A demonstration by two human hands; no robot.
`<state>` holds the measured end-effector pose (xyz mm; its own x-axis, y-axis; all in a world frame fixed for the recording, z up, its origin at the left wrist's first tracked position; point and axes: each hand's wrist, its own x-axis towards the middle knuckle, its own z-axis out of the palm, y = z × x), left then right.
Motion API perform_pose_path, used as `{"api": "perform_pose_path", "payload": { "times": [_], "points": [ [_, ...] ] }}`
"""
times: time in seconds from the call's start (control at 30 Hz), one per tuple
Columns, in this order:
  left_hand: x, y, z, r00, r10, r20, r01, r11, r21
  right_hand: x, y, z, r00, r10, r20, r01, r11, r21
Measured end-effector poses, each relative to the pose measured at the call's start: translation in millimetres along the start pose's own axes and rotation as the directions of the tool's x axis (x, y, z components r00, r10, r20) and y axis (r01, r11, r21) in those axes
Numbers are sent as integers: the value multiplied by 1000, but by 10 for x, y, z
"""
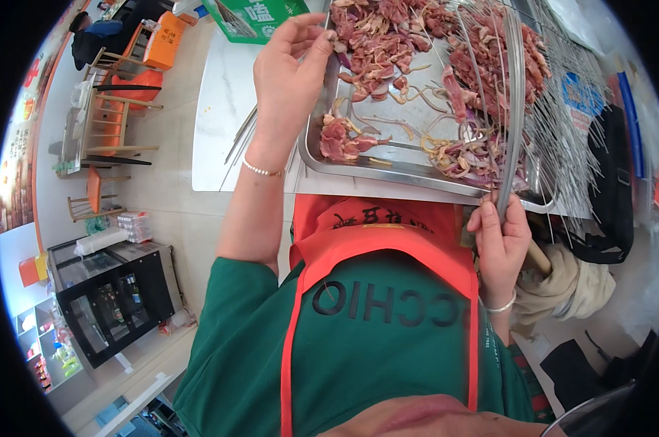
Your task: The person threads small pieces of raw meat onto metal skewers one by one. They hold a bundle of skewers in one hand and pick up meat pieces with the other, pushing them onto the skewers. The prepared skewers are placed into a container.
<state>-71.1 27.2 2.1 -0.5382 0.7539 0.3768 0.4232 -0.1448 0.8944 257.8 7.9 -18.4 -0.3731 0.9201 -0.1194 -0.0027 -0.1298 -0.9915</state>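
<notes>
A metal tray (384, 170) holds raw sliced meat (376, 60) and strips of red onion (466, 158). My left hand (297, 71) is over the tray's left rim, its thumb and finger pinched around a small piece of food; whether that is onion or meat I cannot tell. At the near right rim, my right hand (499, 235) grips the lower end of a bundle of thin metal skewers (514, 109), which extends away across the tray. Many loose metal skewers (561, 147) lie along the right side. Several more skewers (242, 136) rest on the white table (220, 104) by my left forearm.
A green printed package (253, 19) stands at the table's far left. Beyond the right side are a black strap bag (608, 191) and a beige cloth (570, 284). Chairs (103, 120), a glass-front cabinet (114, 300) and another person (92, 35) are farther left.
</notes>
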Motion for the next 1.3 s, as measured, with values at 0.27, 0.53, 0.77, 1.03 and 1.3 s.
{"api": "perform_pose_path", "payload": {
  "times": [0.27,0.53,0.77,1.03,1.3],
  "points": [
    [126,-212,178,843,242,481,-515,623,589,0,14,-50,999,38,8,-38,999,-9],
    [299,-376,277,784,208,585,-607,458,649,-12,-22,-74,999,52,3,-52,999,5],
    [257,-208,87,836,-12,549,-320,802,505,7,4,-145,998,56,14,-56,998,10],
    [289,-179,18,812,-49,582,-338,773,537,11,-5,-158,999,48,16,-49,999,23],
    [329,-180,23,754,-353,553,464,883,-69,12,23,-169,998,47,33,-47,999,4]
  ]
}}
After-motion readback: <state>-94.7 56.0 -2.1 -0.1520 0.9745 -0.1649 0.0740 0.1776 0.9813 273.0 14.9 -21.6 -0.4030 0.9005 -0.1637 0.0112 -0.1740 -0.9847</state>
